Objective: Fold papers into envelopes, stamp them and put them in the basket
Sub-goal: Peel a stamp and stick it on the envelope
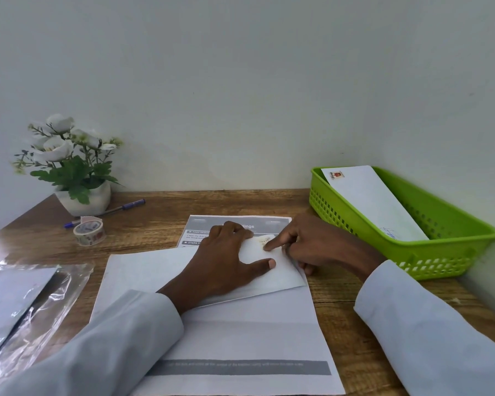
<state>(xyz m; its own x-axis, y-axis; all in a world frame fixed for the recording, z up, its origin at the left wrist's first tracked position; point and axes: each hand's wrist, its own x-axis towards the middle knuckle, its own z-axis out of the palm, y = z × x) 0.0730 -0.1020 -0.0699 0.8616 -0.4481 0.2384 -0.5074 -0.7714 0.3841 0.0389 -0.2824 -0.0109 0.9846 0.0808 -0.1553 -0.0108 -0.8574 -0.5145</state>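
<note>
left hand [226, 258] laid flat, fingers spread, on folded envelope [272, 270] | right hand [306, 244] loosely curled, index fingertip pressed on stamp [265, 242] at envelope corner | envelope rested on printed sheets [249, 332] on desk [155, 221] | stamped envelope [372, 201] seen in green basket [440, 252] at right

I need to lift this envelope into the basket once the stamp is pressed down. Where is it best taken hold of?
Probably by the envelope's free right end, coming from the right with the right hand. That corner overhangs the printed sheet beneath, nearest the green basket, and keeps fingers off the stamp. The left hand lies flat over its middle.
</note>
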